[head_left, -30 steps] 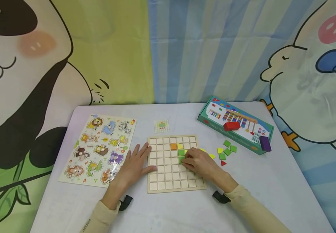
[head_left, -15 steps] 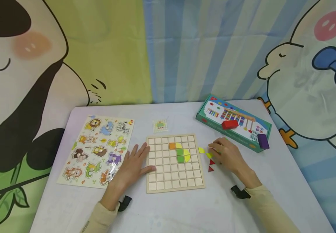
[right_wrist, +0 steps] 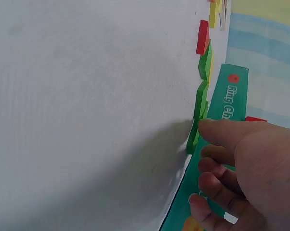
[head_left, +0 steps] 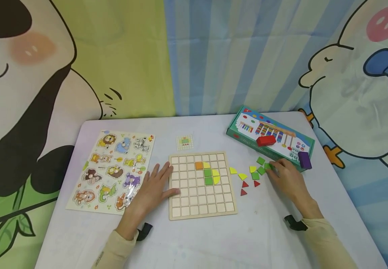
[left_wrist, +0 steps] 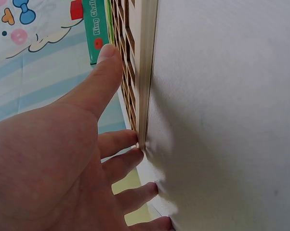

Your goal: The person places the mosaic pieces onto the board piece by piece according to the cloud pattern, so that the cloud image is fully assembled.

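A wooden grid board (head_left: 194,201) lies mid-table, with an orange square tile (head_left: 199,165), green square tiles (head_left: 208,177) and yellow quarter-round tiles (head_left: 216,176) in its cells. My left hand (head_left: 151,192) rests spread at the board's left edge. In the left wrist view its thumb (left_wrist: 104,72) reaches over the board while the other fingertips touch near its side. Right of the loose pieces, my right hand (head_left: 289,183) has thumb and fingers at a green square tile (head_left: 268,166). The right wrist view shows the thumb (right_wrist: 217,130) on that tile; the index fingertip is partly hidden.
Loose green squares (head_left: 255,175), yellow pieces (head_left: 242,176) and red triangles (head_left: 243,192) lie between board and right hand. Behind them stands a green box (head_left: 248,129) bearing a red block (head_left: 266,141) and a purple block (head_left: 304,160). An animal puzzle (head_left: 110,172) and pattern card (head_left: 184,142) lie nearby.
My right hand has moved from the board rightward over the loose pieces to the outermost green square. A second yellow quarter-round shows beside the green squares on the board. The left hand stays put.
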Demonstrator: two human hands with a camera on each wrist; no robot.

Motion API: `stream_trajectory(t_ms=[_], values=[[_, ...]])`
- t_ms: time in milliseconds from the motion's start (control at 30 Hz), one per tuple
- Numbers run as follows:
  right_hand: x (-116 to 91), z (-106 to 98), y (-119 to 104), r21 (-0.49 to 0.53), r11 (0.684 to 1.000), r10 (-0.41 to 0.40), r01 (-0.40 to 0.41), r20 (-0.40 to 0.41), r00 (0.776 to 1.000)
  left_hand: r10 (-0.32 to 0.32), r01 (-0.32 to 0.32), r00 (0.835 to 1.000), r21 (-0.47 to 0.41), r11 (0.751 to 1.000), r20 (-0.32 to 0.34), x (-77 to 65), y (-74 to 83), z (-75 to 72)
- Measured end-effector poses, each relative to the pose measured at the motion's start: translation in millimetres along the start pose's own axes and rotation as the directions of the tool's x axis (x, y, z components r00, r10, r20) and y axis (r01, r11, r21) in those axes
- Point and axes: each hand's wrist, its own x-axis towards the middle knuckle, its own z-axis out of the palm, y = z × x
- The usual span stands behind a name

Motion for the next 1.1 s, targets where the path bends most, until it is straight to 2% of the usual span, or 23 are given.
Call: stream_trajectory(t_ms=[233,433,733,1100], values=[[-5.5,-3.4,9.3,-0.006,0.998,0.059,-0.059,0.046,0.997,0.003,-0.003,1.000,0.003,1.000,-0.008,0.8,0.9,-0.8],[-7.1,-3.6,13.2,0.031,0.998,0.056,-0.057,0.036,0.998,0.003,-0.003,1.000,-0.002,1.000,-0.015,0.1,1.2,-0.9],[-7.0,-0.4,15.8,0.057,0.998,0.011,-0.012,0.015,1.000,0.004,-0.004,1.000,-0.002,1.000,-0.009,-0.5,-0.1,-0.3],[-7.2,4.5,19.1,0.040,0.998,-0.052,0.053,-0.040,0.998,0.010,-0.010,1.000,-0.006,1.000,-0.019,-2.0,0.1,0.2]])
